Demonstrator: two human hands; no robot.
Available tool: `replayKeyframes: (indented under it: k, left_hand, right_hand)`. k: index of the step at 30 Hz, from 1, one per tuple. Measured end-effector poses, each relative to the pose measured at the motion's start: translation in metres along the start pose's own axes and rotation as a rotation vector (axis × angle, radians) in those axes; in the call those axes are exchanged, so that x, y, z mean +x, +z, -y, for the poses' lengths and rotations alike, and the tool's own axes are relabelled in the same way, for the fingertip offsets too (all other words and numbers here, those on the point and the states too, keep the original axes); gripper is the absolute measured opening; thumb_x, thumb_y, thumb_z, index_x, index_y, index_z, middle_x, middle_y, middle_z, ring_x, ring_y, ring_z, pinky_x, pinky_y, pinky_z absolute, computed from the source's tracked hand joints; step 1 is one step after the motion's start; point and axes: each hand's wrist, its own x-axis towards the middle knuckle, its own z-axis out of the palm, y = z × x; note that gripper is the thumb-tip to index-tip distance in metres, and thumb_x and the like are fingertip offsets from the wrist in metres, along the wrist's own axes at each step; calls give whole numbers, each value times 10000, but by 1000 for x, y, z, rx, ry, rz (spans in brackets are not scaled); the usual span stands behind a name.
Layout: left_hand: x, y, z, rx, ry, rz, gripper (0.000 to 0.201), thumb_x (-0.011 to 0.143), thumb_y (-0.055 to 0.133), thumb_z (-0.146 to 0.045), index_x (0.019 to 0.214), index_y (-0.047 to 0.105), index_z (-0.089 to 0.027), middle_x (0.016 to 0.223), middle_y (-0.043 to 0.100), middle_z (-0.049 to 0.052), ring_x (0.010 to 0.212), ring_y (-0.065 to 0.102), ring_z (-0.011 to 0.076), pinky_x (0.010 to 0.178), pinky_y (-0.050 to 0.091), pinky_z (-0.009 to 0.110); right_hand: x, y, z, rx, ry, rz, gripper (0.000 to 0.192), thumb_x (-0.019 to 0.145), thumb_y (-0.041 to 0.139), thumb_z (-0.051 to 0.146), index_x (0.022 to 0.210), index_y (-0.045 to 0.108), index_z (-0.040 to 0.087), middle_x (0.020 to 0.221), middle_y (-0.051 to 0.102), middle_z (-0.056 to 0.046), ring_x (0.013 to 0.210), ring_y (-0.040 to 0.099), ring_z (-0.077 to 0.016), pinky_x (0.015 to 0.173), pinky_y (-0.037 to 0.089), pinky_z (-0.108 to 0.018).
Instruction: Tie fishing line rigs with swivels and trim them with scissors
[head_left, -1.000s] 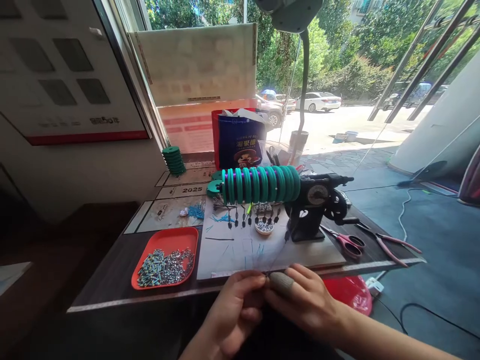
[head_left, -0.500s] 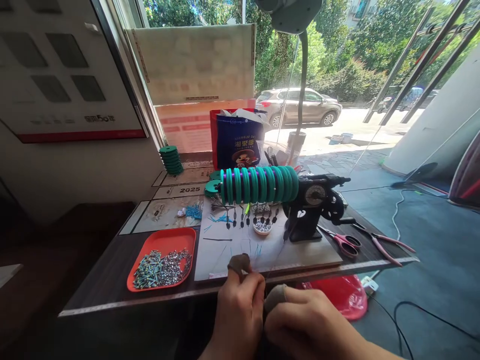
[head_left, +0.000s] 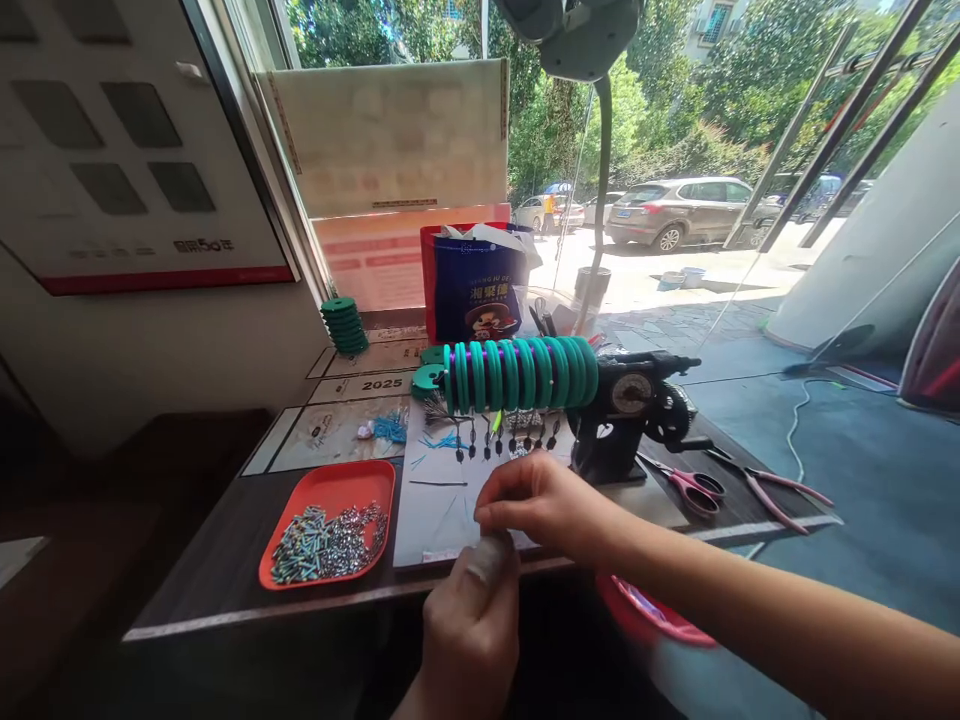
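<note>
My left hand [head_left: 466,628] is a closed fist at the table's front edge, and its grey-capped fingertip [head_left: 487,558] points up. My right hand [head_left: 541,500] reaches across just above that hand, over the white work board [head_left: 439,505]. Its fingertips are pinched together as if on a thin line, which is too fine to see clearly. Behind the hands stands a black hand-crank winder [head_left: 630,412]. The winder carries a row of green spools [head_left: 519,372] on a purple rod, and small dark weights hang under it.
An orange tray [head_left: 304,572] of small metal parts sits at the left. Pink scissors [head_left: 694,486] and pliers [head_left: 776,482] lie at the right. At the back are a stack of green spools [head_left: 345,325], a blue bag [head_left: 474,285] and a lamp stem [head_left: 601,190]. A red bin [head_left: 646,618] sits under the table.
My right hand has lifted from the table edge and swung left and forward over the white board, above my left hand. My left hand stayed near the edge. A car passed outside.
</note>
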Motion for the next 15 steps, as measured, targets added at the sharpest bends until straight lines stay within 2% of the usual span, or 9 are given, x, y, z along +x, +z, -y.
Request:
replayKeyframes:
  k: [2,3,6,7,8,9,11,13,15]
  left_hand:
    - [8,-6,-7,-137,-177,120,214,826,456,-140,859,666,-166,815,635,72,737,600,142,667,474,218]
    - [12,-8,-10,-234,-314,188,193,824,476,-181,803,667,-166,798,626,63,716,587,130,622,460,203]
    - [22,-15,-15,-735,-1001,322,108,734,611,-256,723,637,-152,694,577,9,592,499,73,480,362,153]
    - [24,-16,-15,-901,-1209,324,103,689,650,-236,734,626,-146,676,566,-7,560,468,55,451,320,139]
    - [25,-16,-15,-1028,-1356,303,129,649,675,-202,747,615,-142,664,559,-19,538,447,40,431,285,127]
    - [26,-16,-14,-1123,-1457,278,158,618,689,-168,747,604,-137,650,555,-28,521,437,30,422,264,119]
    - [26,-16,-14,-1233,-1561,240,183,580,705,-124,721,588,-129,604,540,-37,501,444,22,420,258,109]
    - [25,-16,-14,-1306,-1596,234,185,568,714,-107,690,576,-121,571,525,-40,479,440,16,410,252,103]
    - [25,-16,-14,-1385,-1604,246,197,559,724,-98,691,578,-110,612,548,-23,489,447,10,395,226,92]
  right_hand:
    - [-14,-1,-5,-157,-113,-50,71,703,616,177,750,637,127,652,580,3,560,456,-80,550,366,-198]
    - [-23,-2,-8,-286,-217,-116,98,731,606,174,816,636,135,682,586,-2,563,461,-83,551,367,-202]
    - [-49,-4,-25,-769,-695,-344,125,819,514,127,896,611,143,714,594,-30,566,483,-104,539,355,-230]
    - [-55,-4,-32,-899,-841,-362,145,833,478,103,879,611,139,698,593,-36,562,480,-114,532,342,-246]
    - [-60,-3,-39,-1005,-946,-346,166,842,454,89,858,612,137,677,590,-37,555,474,-122,523,326,-259]
    - [-62,-1,-46,-1082,-1011,-311,175,843,445,83,848,613,133,669,591,-37,547,465,-127,515,312,-271]
    - [-62,4,-58,-1151,-1053,-270,168,842,451,81,834,614,120,659,595,-34,535,452,-130,508,301,-285]
    - [-59,9,-67,-1141,-1062,-305,181,843,447,77,808,620,118,650,596,-32,532,447,-129,511,306,-288]
    - [-57,13,-75,-1018,-1017,-390,212,858,437,101,780,631,137,645,589,-32,536,452,-125,515,325,-277]
